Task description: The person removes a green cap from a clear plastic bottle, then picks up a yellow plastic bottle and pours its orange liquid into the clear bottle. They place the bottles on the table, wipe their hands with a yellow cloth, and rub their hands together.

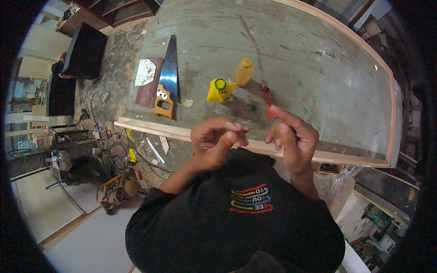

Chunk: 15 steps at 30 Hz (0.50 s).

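Both my hands are raised over the near edge of the worktable (205, 57), a short way apart. My left hand (212, 142) is closed, its thumb pressed to curled fingers. My right hand (295, 142) has its index finger stretched out, while the thumb meets the other bent fingers. Anything small in either pinch cannot be made out. Red-handled pliers (267, 101) lie just beyond my right hand. A yellow-wrapped bottle (218, 92) with a green cap stands past my left hand, beside a yellowish see-through bottle (244, 75). Farther left lies a handsaw (169, 68) with a wooden handle.
A maroon sheet (146, 96) with a white scrap (145, 73) on it lies left of the saw. Wooden strips (364, 157) edge the table. Cables (119, 148) and a yellowish machine (119, 192) are on the floor at left. Black boxes (85, 50) stand farther off.
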### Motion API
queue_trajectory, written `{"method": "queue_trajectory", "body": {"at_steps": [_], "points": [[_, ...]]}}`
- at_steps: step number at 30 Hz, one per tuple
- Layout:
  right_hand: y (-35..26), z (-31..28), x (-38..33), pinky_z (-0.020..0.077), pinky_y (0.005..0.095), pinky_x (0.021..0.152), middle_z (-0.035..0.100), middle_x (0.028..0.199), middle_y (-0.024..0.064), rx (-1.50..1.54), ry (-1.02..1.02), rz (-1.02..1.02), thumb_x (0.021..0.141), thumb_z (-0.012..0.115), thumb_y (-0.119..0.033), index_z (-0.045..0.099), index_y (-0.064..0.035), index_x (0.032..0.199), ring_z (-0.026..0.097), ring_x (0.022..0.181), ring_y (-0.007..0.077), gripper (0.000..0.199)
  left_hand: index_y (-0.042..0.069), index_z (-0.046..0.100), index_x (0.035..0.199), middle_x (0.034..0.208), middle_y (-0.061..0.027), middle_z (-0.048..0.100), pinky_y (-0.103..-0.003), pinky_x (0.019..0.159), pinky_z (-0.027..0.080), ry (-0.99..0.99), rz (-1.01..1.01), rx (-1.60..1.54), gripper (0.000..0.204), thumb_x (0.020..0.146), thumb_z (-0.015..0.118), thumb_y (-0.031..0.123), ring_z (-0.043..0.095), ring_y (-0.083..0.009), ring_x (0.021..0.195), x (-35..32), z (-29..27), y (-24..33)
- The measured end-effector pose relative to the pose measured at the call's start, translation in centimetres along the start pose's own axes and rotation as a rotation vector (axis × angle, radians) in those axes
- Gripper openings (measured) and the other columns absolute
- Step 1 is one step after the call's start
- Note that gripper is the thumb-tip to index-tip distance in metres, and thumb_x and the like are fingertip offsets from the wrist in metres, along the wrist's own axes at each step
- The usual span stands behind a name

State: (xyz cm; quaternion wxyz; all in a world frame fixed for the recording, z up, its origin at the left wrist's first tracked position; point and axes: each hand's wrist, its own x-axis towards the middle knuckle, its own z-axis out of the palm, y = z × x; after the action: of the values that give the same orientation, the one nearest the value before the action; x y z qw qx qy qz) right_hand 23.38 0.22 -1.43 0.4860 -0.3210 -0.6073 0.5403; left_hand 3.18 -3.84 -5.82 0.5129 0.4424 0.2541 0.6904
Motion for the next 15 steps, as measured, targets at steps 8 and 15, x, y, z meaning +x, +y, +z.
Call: {"method": "queue_trajectory", "body": {"at_steps": [8,15], "points": [[-1.0,0.7,1.2,0.0565,0.0273,0.064,0.068,0.071,-0.0001,0.137,-0.006,0.09,0.103,0.064,-0.031,0.058,0.0056,0.139,0.058,0.06,0.003,0.051,0.0,0.06,0.127,0.086,-0.0092,0.068,-0.035,0.084,0.058,0.034,-0.189,0.001,0.031,0.103,0.063,0.019,0.071,-0.0188,0.078,1.5,0.8,0.3],[0.3,1.4,2.3,0.051,0.0247,0.064,0.072,0.077,0.0023,-0.078,0.181,0.073,0.086,0.086,-0.023,0.077,-0.0019,0.106,0.061,0.066,0.0073,0.03,-0.001,0.058,0.133,0.12,-0.0147,0.07,-0.035,0.094,0.054,-0.08,-0.13,0.222,0.039,0.1,0.068,0.017,0.071,-0.0211,0.105,3.0,0.5,-1.0]]}}
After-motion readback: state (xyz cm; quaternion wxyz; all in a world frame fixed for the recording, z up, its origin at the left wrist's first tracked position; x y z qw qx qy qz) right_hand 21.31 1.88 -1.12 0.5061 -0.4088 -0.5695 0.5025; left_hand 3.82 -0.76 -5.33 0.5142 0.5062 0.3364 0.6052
